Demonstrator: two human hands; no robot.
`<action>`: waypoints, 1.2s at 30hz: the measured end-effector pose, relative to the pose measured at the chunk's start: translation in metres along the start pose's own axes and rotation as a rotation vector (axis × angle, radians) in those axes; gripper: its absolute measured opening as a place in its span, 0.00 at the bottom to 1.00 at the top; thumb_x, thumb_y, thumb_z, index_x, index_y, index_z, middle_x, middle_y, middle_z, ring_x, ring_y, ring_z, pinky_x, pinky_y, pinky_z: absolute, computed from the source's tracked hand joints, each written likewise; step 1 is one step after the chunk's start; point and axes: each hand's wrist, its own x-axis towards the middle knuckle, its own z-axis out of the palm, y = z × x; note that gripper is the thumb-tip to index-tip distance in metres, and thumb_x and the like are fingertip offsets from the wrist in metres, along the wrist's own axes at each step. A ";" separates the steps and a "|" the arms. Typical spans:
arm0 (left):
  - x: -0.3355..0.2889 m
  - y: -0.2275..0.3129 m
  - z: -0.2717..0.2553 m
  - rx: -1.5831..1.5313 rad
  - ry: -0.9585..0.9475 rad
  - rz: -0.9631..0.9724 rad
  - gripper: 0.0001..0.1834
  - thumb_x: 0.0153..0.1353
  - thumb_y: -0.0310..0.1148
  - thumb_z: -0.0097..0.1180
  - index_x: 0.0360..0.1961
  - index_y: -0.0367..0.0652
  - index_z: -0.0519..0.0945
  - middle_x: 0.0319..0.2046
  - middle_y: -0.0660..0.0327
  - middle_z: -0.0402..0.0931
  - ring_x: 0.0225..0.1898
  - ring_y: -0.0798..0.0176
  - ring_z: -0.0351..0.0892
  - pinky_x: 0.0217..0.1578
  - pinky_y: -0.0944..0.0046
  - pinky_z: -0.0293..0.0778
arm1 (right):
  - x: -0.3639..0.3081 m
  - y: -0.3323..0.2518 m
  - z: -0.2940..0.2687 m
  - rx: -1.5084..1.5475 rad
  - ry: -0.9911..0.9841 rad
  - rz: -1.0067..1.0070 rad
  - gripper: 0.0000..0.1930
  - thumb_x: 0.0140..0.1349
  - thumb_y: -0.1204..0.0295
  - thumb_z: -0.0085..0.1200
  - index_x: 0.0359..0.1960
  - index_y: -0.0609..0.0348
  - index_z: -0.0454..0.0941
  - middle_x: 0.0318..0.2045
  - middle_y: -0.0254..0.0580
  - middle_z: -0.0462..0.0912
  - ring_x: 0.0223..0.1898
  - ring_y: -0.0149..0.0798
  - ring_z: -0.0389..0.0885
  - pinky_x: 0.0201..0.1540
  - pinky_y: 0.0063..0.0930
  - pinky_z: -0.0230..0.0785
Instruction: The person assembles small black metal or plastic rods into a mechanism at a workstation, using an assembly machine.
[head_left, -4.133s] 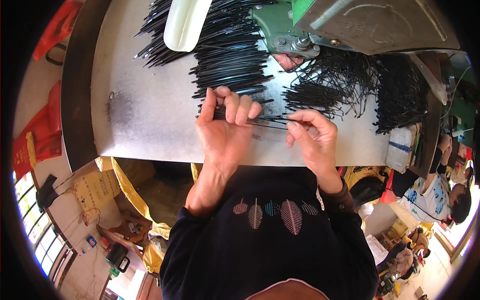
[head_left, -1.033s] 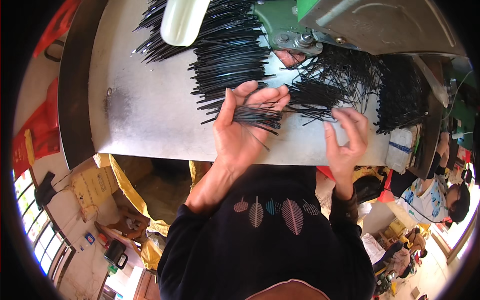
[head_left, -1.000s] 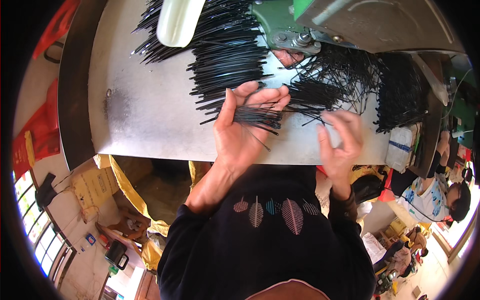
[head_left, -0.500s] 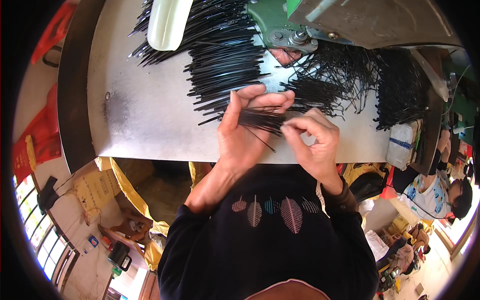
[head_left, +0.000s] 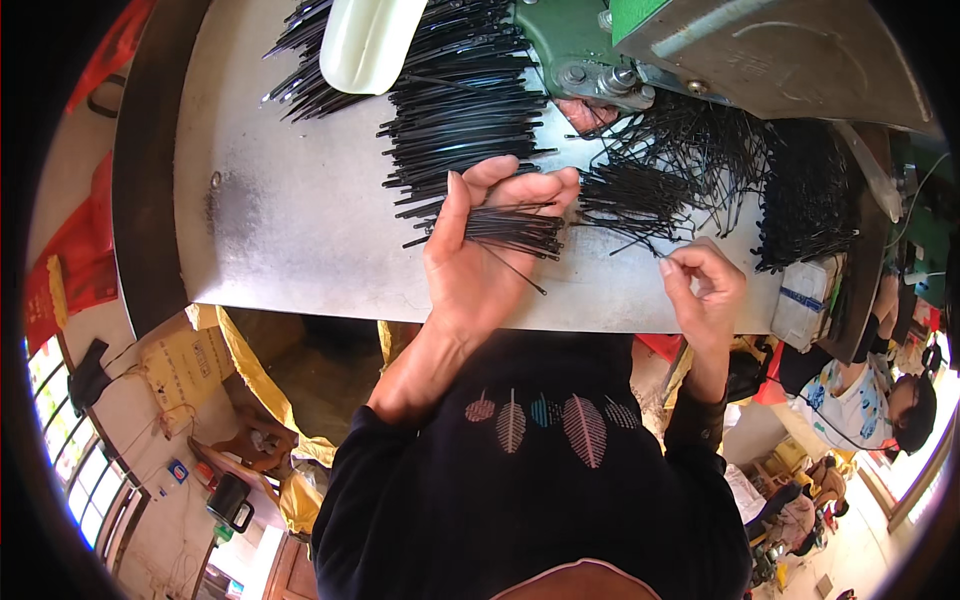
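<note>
My left hand point(head_left: 470, 280) is turned palm up, its fingers curled around a bundle of thin black rods point(head_left: 515, 228) with small eyelet-like ends. One of those rods slants down across the palm, apart from the others. Away to the right, my right hand point(head_left: 712, 292) pinches the end of a single thin black rod point(head_left: 640, 240) between thumb and fingertip, at the near edge of a small loose pile point(head_left: 640, 195). Just beyond my left hand lies a neat, wide stack of the same rods point(head_left: 460, 130).
A white scoop-like trough point(head_left: 370, 45) rests over the stacked rods. A green machine base point(head_left: 560, 45) with bolts stands at the back, beside a metal cover point(head_left: 780, 55). Tangled rods point(head_left: 715, 140) and a dense black heap point(head_left: 805, 195) lie right, near a taped block point(head_left: 803, 297).
My right hand has moved right, from beside the bundle to the loose pile, and now pinches a rod there. My left hand stays nearly in place, still holding its bundle.
</note>
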 end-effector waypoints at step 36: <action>-0.004 -0.005 -0.001 0.004 -0.066 -0.035 0.31 0.77 0.57 0.33 0.61 0.43 0.73 0.56 0.38 0.78 0.69 0.35 0.64 0.72 0.39 0.55 | -0.001 0.005 -0.003 -0.343 0.146 -0.194 0.07 0.56 0.81 0.64 0.37 0.61 0.86 0.26 0.38 0.82 0.24 0.30 0.77 0.26 0.23 0.68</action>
